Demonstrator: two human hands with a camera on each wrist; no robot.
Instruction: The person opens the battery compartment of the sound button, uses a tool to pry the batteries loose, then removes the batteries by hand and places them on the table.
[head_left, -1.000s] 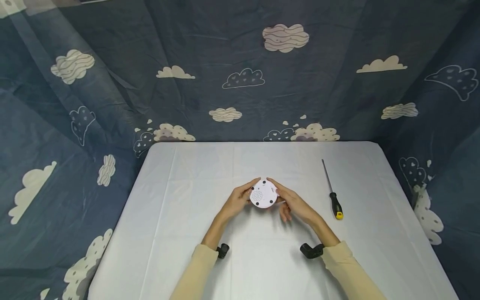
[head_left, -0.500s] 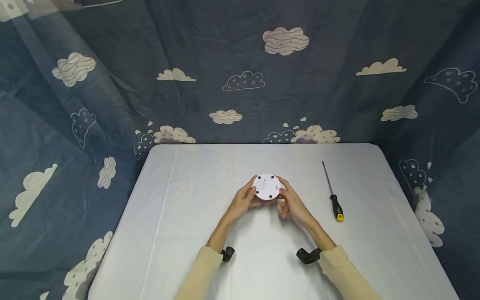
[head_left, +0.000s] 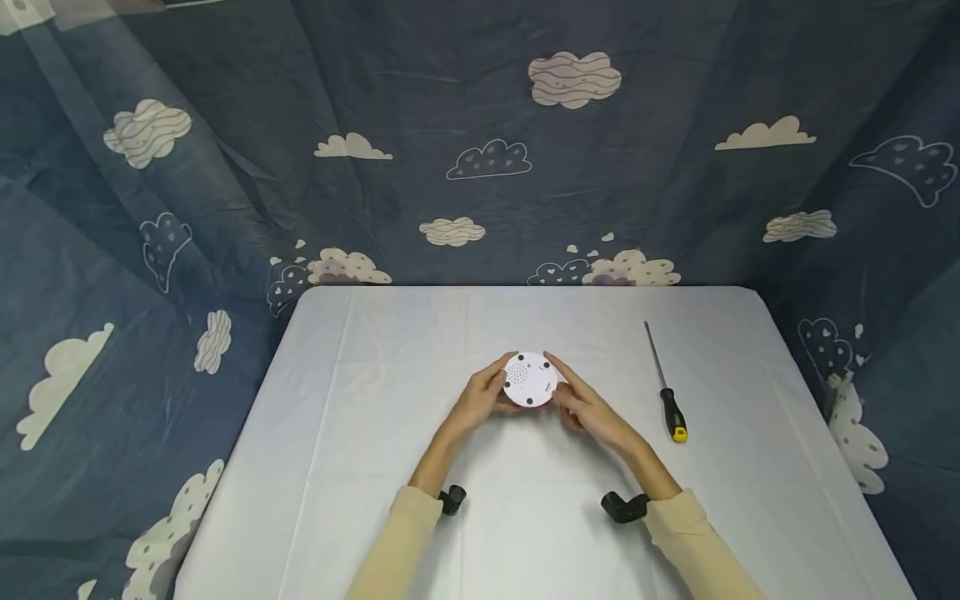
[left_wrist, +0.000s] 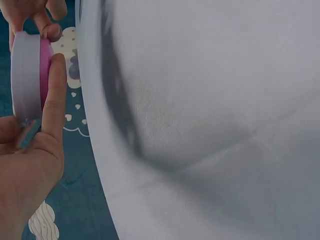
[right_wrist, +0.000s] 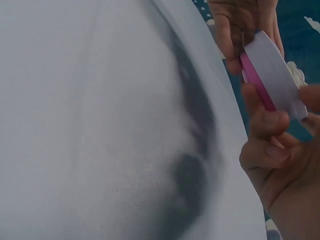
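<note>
Between both hands is a round, flat white device point(head_left: 530, 380) with a small grid of holes and several dark dots on the face toward the head camera. Its other side is pink, seen along the edge in the left wrist view point(left_wrist: 45, 70) and the right wrist view. My left hand point(head_left: 478, 398) grips its left edge, with one finger laid against the pink side. My right hand point(head_left: 592, 410) holds the right edge between thumb and fingers, the index finger reaching toward the top of the rim. The device is held up above the white table, its shadow falling below.
A screwdriver point(head_left: 666, 387) with a black and yellow handle lies on the white-covered table point(head_left: 390, 333), right of the hands. A dark blue cloth with cloud prints point(head_left: 420, 100) hangs behind and at both sides.
The device has been turned in the hands, so its dots and hole grid sit at different angles. Hands shifted slightly up and back down; the right fingers changed their place on the rim.
</note>
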